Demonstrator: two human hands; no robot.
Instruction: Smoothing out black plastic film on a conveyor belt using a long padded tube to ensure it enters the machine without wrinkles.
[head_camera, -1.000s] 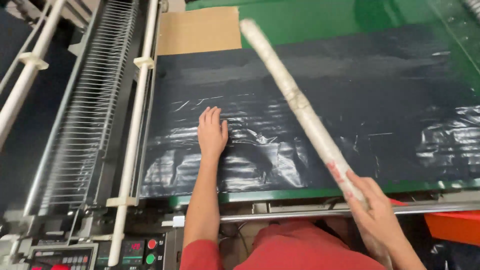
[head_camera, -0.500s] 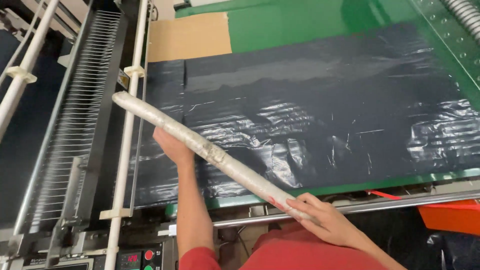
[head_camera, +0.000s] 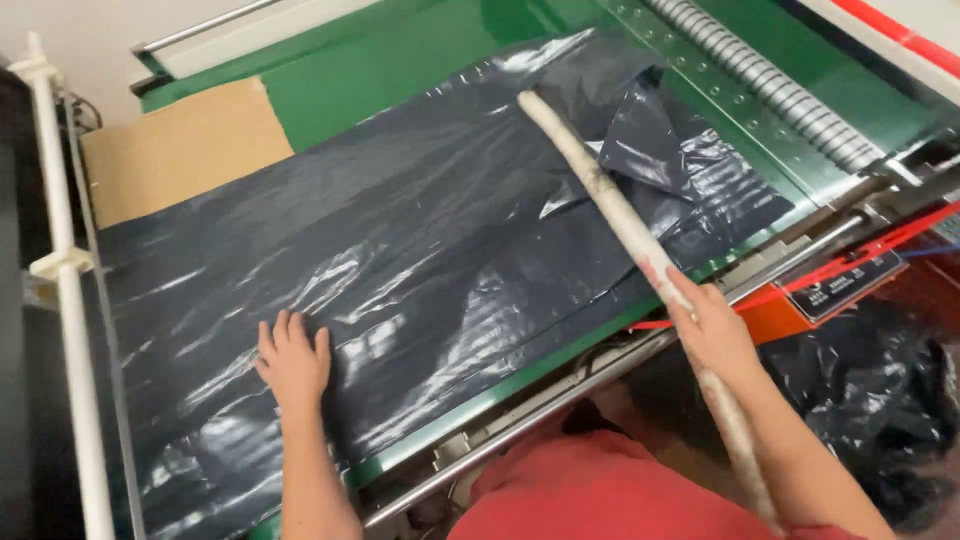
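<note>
The left hand lies flat and open, palm down, on the black plastic sheet close to the near edge of the green surface. The right hand is closed around a long pale rod, gripping it past the near edge; the rod slants up and away from the hand across the sheet toward the far right corner, its far end over a crumpled fold of the plastic. The sheet covers most of the surface, wrinkled and glossy. A piece of brown cardboard lies at the far left corner, touching the sheet's edge. A white rail runs along the left edge, a ribbed roller along the right.
</note>
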